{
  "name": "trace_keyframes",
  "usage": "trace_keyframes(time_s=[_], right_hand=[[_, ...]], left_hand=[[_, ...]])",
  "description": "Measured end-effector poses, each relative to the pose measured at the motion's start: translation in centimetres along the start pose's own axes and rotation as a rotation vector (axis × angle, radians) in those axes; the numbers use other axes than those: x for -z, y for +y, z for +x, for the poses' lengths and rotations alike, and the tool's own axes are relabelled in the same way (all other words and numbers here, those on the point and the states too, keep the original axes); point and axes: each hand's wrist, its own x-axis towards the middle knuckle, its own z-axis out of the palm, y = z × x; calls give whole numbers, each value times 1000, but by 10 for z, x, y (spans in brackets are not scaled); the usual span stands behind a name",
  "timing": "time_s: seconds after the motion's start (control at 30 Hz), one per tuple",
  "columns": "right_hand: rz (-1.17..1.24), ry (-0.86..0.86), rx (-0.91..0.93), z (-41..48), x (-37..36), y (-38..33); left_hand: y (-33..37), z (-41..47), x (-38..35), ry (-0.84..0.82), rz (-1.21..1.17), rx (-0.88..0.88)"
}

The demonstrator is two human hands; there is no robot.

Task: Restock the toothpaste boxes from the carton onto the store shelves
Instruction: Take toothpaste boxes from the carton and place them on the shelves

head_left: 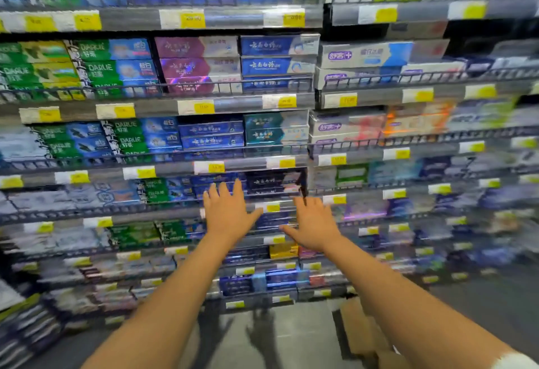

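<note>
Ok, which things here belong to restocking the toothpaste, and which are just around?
Job: open left hand, open right hand, dark blue toothpaste boxes in front of them, grey metal shelves, brown cardboard carton low on the right.
Just around: yellow price tags, green Darlie boxes, purple boxes.

1. The left hand (226, 217) and right hand (313, 227) are bare.
2. The left forearm (169, 304) and right forearm (385, 295) are uncovered along all their visible length.
3. A white sleeve (514, 361) edge, soft and blurred, shows high on the right arm at the lower corner.
</note>
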Motion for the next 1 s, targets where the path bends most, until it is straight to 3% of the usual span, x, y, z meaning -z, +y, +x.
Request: trace_keyframes(time_s=[0.2, 0.6, 1.0], right_hand=[[14, -118, -92, -57, -43, 90], [63, -446, -333, -188, -128, 342], [179, -613, -479, -172, -231, 501]], left_hand=[[93, -41, -71, -171, 2, -65], [314, -124, -225, -468, 28, -125], [432, -103, -395, -646, -77, -225]])
